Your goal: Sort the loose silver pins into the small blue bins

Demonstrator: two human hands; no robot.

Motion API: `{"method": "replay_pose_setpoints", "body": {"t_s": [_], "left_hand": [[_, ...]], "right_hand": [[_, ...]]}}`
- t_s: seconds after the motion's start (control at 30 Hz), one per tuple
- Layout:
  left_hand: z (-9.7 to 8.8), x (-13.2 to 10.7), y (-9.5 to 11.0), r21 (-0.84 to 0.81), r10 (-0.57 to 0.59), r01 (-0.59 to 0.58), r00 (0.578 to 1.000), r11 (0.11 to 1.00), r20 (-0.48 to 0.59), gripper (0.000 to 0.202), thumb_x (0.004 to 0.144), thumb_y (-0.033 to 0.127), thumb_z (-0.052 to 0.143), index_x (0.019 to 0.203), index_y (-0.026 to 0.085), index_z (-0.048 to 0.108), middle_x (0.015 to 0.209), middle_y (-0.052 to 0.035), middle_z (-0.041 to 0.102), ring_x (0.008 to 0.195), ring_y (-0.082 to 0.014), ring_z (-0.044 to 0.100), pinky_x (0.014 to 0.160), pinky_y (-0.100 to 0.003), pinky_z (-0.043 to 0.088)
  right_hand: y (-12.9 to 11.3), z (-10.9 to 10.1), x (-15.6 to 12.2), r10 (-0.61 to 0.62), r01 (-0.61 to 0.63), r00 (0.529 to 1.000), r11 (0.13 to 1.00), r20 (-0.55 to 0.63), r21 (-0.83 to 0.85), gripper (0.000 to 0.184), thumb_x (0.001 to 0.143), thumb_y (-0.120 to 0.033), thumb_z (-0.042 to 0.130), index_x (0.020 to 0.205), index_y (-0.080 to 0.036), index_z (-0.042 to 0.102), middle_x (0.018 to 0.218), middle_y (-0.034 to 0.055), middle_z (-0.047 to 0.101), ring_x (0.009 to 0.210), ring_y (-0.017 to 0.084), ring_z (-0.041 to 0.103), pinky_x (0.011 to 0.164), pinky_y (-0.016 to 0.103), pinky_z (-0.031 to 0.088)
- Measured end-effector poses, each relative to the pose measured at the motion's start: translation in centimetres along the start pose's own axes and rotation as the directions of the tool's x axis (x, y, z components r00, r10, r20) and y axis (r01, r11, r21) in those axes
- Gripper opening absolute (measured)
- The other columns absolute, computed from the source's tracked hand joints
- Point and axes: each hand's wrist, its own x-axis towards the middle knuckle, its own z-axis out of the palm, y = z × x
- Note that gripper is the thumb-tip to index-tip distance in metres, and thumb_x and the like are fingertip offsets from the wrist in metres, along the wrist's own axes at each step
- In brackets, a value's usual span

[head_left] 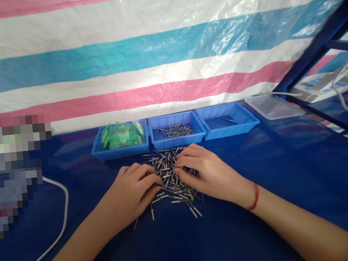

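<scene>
A loose pile of metal blind rivets (168,170) lies spread on the blue tabletop between my hands. My left hand (139,187) is at the pile's left side, with thumb and fingers pinched on a rivet whose thin stem points into the pile. Over the right side of the heap, my right hand (200,169) has its thumb and forefinger drawn together. Whatever sits at those fingertips is too small to make out. A red string bracelet (254,196) circles my right wrist. Several rivets lie apart at the near edge of the pile.
Three blue bins stand behind the pile: the left bin (120,153) holds green plastic packets (122,134), the middle bin (179,140) holds rivets, and the right bin (232,131) has one thin piece. A clear lid (275,107) lies at right. A white cable (66,206) runs at left.
</scene>
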Motion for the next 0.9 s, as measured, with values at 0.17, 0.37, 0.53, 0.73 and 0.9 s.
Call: {"method": "replay_pose_setpoints", "body": {"t_s": [0.17, 0.37, 0.53, 0.73, 0.9], "left_hand": [[0.6, 0.0, 0.4, -0.060, -0.054, 0.054, 0.999, 0.997, 0.001, 0.011, 0.092, 0.020, 0.050, 0.089, 0.022, 0.060, 0.097, -0.0008, 0.063, 0.089, -0.0179, 0.052, 0.079, -0.033, 0.031], [1.0, 0.4, 0.5, -0.190, -0.142, 0.132, 0.989, 0.973, -0.041, 0.010, 0.092, 0.020, 0.048, 0.087, 0.021, 0.057, 0.088, 0.0008, 0.064, 0.087, -0.0168, 0.054, 0.080, -0.032, 0.033], [0.8, 0.7, 0.7, -0.317, -0.248, 0.197, 0.961, 0.928, -0.127, 0.013, 0.093, 0.025, 0.047, 0.087, 0.019, 0.058, 0.085, -0.0010, 0.063, 0.082, -0.0164, 0.055, 0.075, -0.029, 0.039], [0.7, 0.2, 1.3, -0.500, -0.335, 0.196, 0.920, 0.843, -0.204, 0.010, 0.092, 0.026, 0.050, 0.090, 0.020, 0.056, 0.085, 0.0010, 0.059, 0.078, -0.0126, 0.056, 0.073, -0.023, 0.042], [0.4, 0.0, 1.8, -0.555, -0.355, 0.178, 0.906, 0.813, -0.229, 0.006, 0.091, 0.024, 0.052, 0.089, 0.020, 0.057, 0.083, 0.0027, 0.058, 0.076, -0.0104, 0.055, 0.071, -0.020, 0.042]], "right_hand": [[-0.2, 0.3, 0.1, -0.018, 0.018, 1.000, 1.000, 0.002, 0.012, 0.017, 0.089, -0.017, 0.051, 0.077, -0.017, 0.063, 0.080, 0.0058, 0.064, 0.080, 0.018, 0.056, 0.077, 0.034, 0.045], [-0.4, 0.6, 0.1, -0.013, 0.012, 1.000, 0.999, 0.003, 0.036, 0.017, 0.089, -0.017, 0.052, 0.076, -0.016, 0.063, 0.078, 0.0052, 0.064, 0.079, 0.017, 0.056, 0.077, 0.033, 0.045], [-0.8, 0.5, 0.0, -0.007, 0.010, 1.000, 0.991, -0.024, 0.131, 0.006, 0.084, -0.018, 0.059, 0.082, -0.017, 0.064, 0.081, 0.0041, 0.065, 0.080, 0.017, 0.057, 0.078, 0.033, 0.045], [-1.2, 0.7, 0.1, -0.019, 0.027, 0.999, 0.971, -0.036, 0.238, 0.015, 0.088, -0.017, 0.055, 0.075, -0.016, 0.062, 0.075, 0.0039, 0.064, 0.074, 0.015, 0.057, 0.072, 0.030, 0.045], [-1.6, 0.4, 0.0, -0.004, 0.017, 0.999, 0.953, -0.042, 0.303, 0.006, 0.085, -0.020, 0.060, 0.082, -0.017, 0.063, 0.080, 0.0042, 0.065, 0.078, 0.016, 0.057, 0.075, 0.031, 0.045]]}}
